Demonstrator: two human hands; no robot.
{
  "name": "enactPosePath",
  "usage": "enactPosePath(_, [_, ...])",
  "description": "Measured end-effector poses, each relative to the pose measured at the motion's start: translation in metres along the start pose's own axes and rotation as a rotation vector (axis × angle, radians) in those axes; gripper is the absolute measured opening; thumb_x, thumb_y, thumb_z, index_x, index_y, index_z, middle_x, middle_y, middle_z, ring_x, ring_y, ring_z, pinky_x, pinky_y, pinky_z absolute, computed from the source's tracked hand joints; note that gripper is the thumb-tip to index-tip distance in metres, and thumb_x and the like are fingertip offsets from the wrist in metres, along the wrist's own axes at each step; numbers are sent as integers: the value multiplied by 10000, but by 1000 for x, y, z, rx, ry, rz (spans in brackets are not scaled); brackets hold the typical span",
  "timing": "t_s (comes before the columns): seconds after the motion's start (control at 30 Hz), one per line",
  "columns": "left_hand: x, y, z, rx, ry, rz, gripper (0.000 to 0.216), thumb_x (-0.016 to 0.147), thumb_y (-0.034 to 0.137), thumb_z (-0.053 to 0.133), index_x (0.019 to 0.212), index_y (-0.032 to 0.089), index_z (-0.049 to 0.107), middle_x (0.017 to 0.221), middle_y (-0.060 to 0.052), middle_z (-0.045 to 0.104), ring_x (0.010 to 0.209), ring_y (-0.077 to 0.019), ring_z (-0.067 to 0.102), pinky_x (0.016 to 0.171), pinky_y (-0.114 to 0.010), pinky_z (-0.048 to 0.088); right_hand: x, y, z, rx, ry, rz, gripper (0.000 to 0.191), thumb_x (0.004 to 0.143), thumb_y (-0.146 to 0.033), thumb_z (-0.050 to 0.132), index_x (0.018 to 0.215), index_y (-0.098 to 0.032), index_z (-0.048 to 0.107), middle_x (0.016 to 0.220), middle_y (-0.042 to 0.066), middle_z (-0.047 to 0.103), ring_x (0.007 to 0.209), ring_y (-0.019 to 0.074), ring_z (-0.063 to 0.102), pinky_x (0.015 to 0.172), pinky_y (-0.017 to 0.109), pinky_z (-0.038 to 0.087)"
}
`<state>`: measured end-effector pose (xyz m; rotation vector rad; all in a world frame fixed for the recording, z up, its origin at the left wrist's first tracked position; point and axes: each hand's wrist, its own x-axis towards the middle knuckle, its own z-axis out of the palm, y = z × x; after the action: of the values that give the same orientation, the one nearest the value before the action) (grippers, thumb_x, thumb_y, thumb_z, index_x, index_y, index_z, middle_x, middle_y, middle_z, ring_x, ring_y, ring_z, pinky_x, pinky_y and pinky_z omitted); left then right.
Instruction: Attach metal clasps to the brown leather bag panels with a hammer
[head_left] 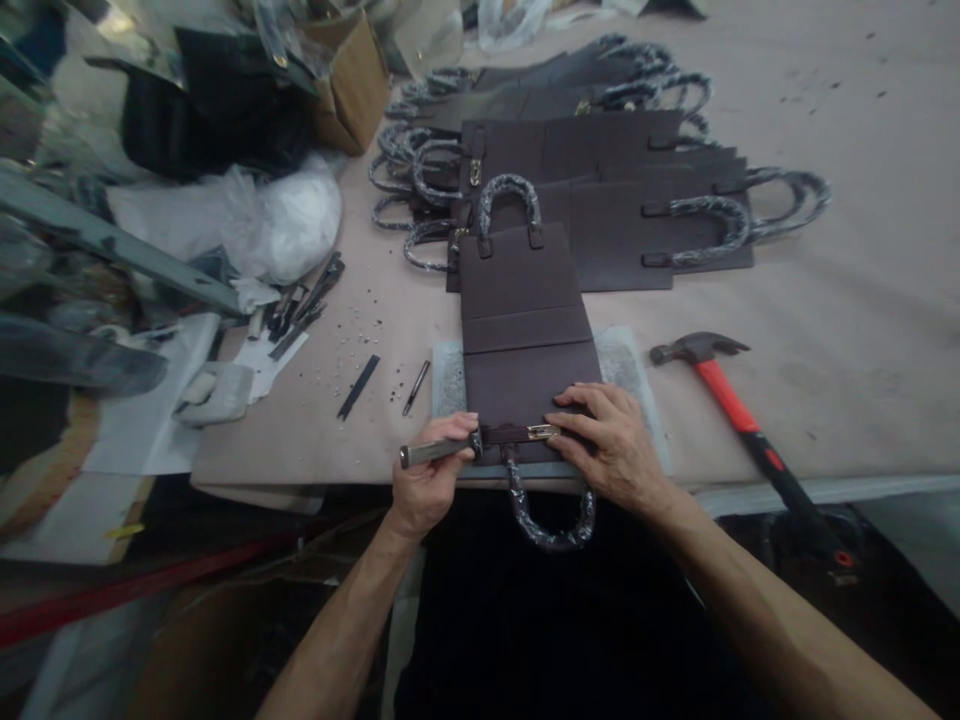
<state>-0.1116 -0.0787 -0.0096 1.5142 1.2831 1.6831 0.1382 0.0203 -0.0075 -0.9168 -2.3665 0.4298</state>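
Observation:
A dark brown leather bag panel [525,330] lies lengthwise before me, with one plastic-wrapped handle at its far end and another wrapped handle [551,540] hanging over the table edge. Across its near part runs a short dark strap [506,435] with a gold clasp [540,432]. My left hand [429,478] is closed around a metal punch-like tool [439,450], held sideways, its dark end at the strap's left end. The fingertips of my right hand [611,445] grip the clasp's right end, the other fingers resting on the leather.
A claw hammer [727,395] lies at right, its handle past the table edge. More bag panels with wrapped handles [600,220] are stacked behind. A thin punch [416,388], a dark flat strip [358,387] and scattered bits lie left. Plastic bags [300,215] and a cardboard box [352,85] crowd the far left.

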Motion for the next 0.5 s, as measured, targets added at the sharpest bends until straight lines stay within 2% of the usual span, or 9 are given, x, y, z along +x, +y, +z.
enactPosePath(0.2, [-5, 1, -1, 49, -56, 10, 140, 917, 153, 681, 1043, 213, 693, 1092, -81, 754, 1138, -274, 706, 1053, -558, 545, 0, 2, 1, 13, -13, 22, 174, 938, -358, 686, 1063, -266, 763, 1195, 72, 683, 1181, 298, 572, 1042, 531, 441])
enactPosePath(0.5, [-2, -2, 5, 4, -12, -2, 123, 921, 160, 683, 1031, 214, 690, 1054, -70, 745, 1096, -254, 715, 1034, -523, 560, 1, -1, -1, 13, -3, 15, 181, 944, -349, 677, 1066, -250, 767, 1187, 81, 689, 1165, 303, 578, 1025, 526, 448])
